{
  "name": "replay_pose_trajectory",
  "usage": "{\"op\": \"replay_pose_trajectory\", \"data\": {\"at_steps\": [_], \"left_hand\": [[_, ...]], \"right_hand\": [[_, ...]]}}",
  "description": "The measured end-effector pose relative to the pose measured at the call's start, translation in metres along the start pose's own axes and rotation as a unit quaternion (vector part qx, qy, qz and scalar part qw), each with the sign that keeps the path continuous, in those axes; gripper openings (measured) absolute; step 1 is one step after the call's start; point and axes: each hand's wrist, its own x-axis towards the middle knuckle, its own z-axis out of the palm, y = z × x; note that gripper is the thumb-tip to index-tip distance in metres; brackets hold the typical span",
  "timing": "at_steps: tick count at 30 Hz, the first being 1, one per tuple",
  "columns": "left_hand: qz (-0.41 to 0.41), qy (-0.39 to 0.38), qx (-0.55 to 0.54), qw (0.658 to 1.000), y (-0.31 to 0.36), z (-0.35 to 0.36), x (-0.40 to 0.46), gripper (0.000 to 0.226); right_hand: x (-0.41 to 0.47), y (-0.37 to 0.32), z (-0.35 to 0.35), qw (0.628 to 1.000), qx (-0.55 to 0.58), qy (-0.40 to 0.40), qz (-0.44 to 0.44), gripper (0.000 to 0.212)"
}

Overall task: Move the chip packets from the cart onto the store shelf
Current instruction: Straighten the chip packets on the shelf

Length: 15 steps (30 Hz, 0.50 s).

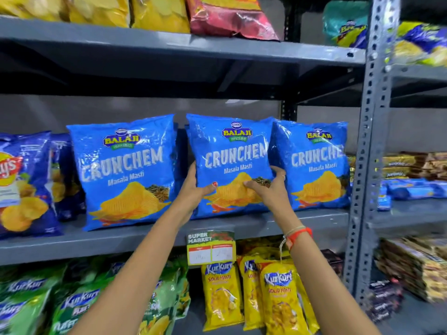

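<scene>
Three blue Crunchem chip packets stand upright on the grey middle shelf (266,224). The middle packet (232,151) is held from both sides. My left hand (193,189) grips its lower left edge, thumb across the front. Its lower right edge is in my right hand (271,189), whose thumb also lies on the front. This packet's bottom rests on or just above the shelf board, and its right edge overlaps the right packet (316,165). The left packet (125,170) stands apart from it, with a dark gap between. The cart is out of view.
Blue Lay's bags (21,184) fill the shelf's far left. Yellow and red bags lie on the shelf above (169,42). Green and yellow Kurkure packs (278,296) hang below, behind a price tag (210,247). A perforated upright (370,146) bounds the bay on the right.
</scene>
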Motion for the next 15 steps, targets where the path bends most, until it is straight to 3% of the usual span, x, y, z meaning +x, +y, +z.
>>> {"op": "replay_pose_trajectory", "data": {"at_steps": [15], "left_hand": [[0.000,0.028,0.036,0.999,-0.0081,0.0005,0.0090,0.073]], "right_hand": [[-0.0012,0.0063,0.0064,1.000,-0.009,0.013,-0.019,0.084]]}}
